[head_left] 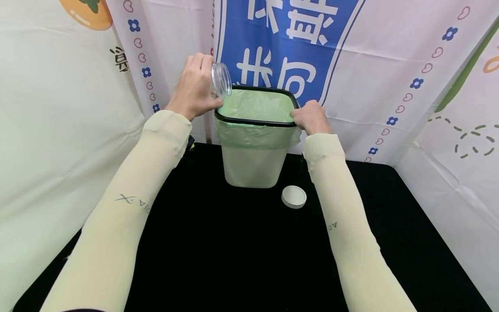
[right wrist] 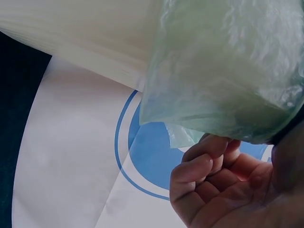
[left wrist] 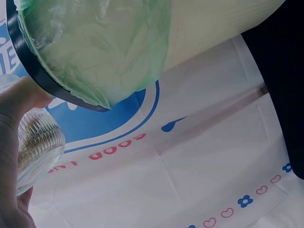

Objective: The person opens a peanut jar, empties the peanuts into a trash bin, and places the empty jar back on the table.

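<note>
A cream trash bin (head_left: 253, 169) with a black rim (head_left: 257, 123) stands at the back of the table. Its green bag (head_left: 255, 137) lines the inside and folds down over the outside. Up at the bin's left rim, my left hand (head_left: 195, 84) grips a clear glass jar (head_left: 221, 80), tipped on its side with its mouth toward the bin. The ribbed jar wall (left wrist: 42, 142) looks brownish in the left wrist view. My right hand (head_left: 312, 117) holds the right rim, its fingers (right wrist: 192, 171) curled beneath the bag's edge in the right wrist view.
A round white lid (head_left: 294, 197) lies on the black tabletop (head_left: 234, 242), just right of the bin's base. Behind the bin hangs a printed cloth (head_left: 374, 65) with a blue panel. More white cloth (head_left: 58, 108) encloses the left and right sides.
</note>
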{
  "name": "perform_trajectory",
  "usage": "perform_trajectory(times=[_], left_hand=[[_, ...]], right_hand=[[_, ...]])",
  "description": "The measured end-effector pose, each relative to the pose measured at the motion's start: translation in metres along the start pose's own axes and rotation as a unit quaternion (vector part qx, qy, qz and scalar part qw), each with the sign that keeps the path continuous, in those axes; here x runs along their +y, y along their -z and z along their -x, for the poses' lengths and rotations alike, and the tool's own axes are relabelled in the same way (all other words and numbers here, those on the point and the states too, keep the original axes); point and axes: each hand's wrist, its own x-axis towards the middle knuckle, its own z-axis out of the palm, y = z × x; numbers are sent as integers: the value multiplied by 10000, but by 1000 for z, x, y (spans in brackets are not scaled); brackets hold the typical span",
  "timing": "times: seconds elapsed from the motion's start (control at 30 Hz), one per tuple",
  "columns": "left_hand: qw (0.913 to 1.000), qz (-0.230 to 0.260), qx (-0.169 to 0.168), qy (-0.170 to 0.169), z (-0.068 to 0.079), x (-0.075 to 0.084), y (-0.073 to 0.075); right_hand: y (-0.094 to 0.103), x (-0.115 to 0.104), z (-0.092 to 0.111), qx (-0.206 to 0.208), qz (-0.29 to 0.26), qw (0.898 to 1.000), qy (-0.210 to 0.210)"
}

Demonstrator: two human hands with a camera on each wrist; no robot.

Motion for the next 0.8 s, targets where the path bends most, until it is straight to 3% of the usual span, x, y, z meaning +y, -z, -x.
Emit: perform_trajectory(times=[0.43,0.8], left_hand=[[9998,-90,-36,-167,-4,5,0],[9989,-335,-179,-288,-7,7,6]], right_hand=[[-5,1,0,404,-144,9991,27],[-5,-1,5,326,-242,9992,-15]])
